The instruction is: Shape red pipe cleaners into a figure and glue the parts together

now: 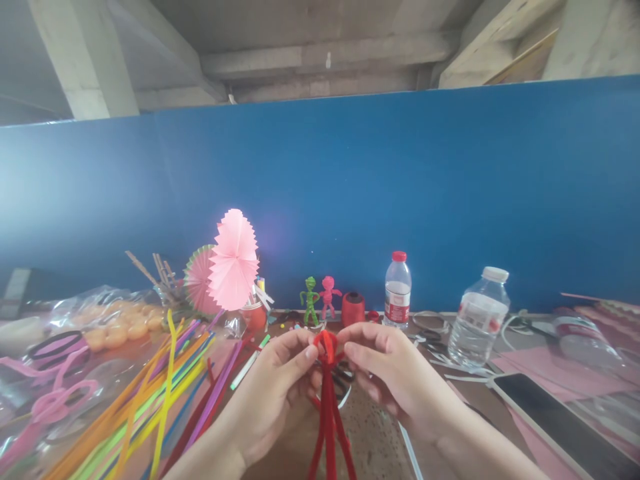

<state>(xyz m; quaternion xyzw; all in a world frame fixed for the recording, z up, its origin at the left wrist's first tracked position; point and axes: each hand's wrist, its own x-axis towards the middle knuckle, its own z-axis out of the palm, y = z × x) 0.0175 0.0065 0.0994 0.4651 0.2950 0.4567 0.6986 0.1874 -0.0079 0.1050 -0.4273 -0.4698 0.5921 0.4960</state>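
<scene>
Between my two hands is a bundle of red pipe cleaners [327, 417], looped at the top with several long ends hanging down toward me. My left hand [287, 373] pinches the loop on its left side between thumb and fingers. On the other side, my right hand [383, 363] has thumb and forefinger closed at the loop's right edge. Behind the hands stand a small green pipe-cleaner figure [311, 300] and a pink one [329, 297], both upright. Scissors [343, 383] lie partly hidden beneath the red strands.
Colourful pipe cleaners [150, 400] spread across the left, beside a pink paper fan [235, 263]. A red-capped bottle [398, 293], a white-capped bottle [480, 320] and a phone [560, 427] are on the right. A blue partition [320, 187] closes the table's back.
</scene>
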